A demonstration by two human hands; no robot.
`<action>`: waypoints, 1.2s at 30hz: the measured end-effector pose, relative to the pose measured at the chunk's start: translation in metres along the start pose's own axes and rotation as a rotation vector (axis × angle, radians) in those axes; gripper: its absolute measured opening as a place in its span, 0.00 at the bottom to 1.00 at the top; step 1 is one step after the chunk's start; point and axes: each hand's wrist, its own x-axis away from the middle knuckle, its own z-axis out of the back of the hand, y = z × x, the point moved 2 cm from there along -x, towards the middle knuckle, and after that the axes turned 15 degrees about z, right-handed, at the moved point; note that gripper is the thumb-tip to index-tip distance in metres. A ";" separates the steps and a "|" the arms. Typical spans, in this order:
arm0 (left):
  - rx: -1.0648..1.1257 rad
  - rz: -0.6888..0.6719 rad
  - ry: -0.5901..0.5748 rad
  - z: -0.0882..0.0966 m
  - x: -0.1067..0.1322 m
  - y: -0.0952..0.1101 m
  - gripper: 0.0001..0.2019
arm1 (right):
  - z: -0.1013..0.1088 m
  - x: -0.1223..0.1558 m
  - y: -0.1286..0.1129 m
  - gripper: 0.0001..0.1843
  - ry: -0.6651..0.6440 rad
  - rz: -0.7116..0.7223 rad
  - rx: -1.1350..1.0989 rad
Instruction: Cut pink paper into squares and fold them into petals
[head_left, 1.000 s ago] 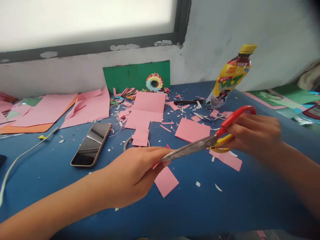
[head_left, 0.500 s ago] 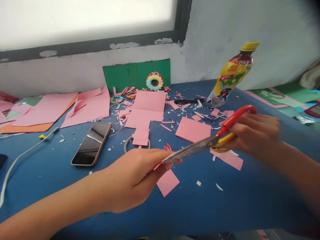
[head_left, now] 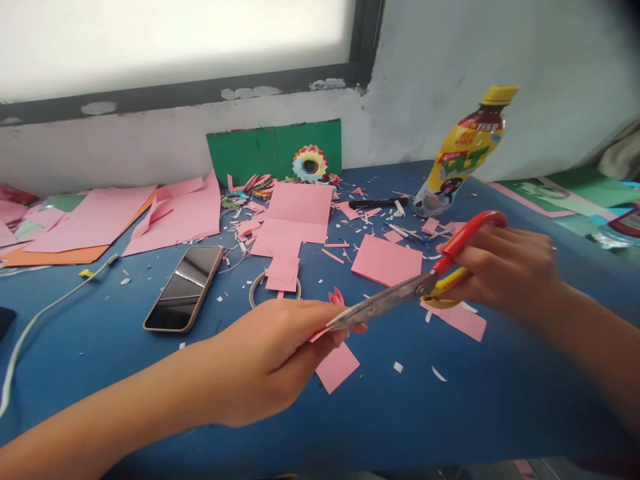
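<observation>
Scissors [head_left: 385, 303] with one red and one yellow handle are gripped by my right hand [head_left: 510, 267]. Their blades point left and reach over my left hand's fingertips. Between the thumb and fingers of my left hand [head_left: 280, 357] is a small folded piece of pink paper [head_left: 320, 333], mostly hidden by the hand. The blade tips lie at this paper. Just beyond the fingers stand small pointed pink petals [head_left: 337, 295]; I cannot tell whether they join the held piece. Below the fingers a pink paper square [head_left: 338, 367] rests on the blue table.
A phone [head_left: 185, 288] lies left of centre, with a white cable [head_left: 50, 307] beyond it. Pink sheets [head_left: 295, 210], a roll of tape [head_left: 255, 290], a pen [head_left: 379, 203] and paper scraps cover the middle. A yellow-labelled bottle [head_left: 463, 153] stands back right; a green board [head_left: 255, 153] leans on the wall.
The scissor blades have closed slightly and the handles have come a little nearer each other. My left hand still pinches the paper, almost unmoved.
</observation>
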 end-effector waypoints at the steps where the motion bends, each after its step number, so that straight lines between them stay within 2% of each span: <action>1: -0.001 0.000 -0.002 0.000 0.000 0.000 0.17 | 0.000 -0.001 0.000 0.13 -0.003 0.001 -0.003; 7: 0.002 0.002 0.040 -0.004 0.001 0.000 0.17 | 0.002 -0.006 -0.003 0.12 -0.015 0.012 -0.013; 11: 0.003 0.008 -0.003 -0.005 0.000 -0.001 0.16 | 0.002 -0.007 -0.004 0.11 -0.010 -0.002 -0.030; 15: 0.023 0.012 0.036 -0.005 0.000 -0.001 0.17 | 0.001 -0.007 -0.004 0.10 -0.004 -0.010 -0.043; 24: 0.011 0.021 -0.023 -0.003 -0.001 -0.001 0.16 | 0.000 -0.009 -0.005 0.10 -0.019 0.023 -0.037; 36: 0.019 0.023 0.029 -0.007 0.002 0.000 0.16 | 0.000 -0.011 -0.007 0.12 -0.043 0.032 -0.064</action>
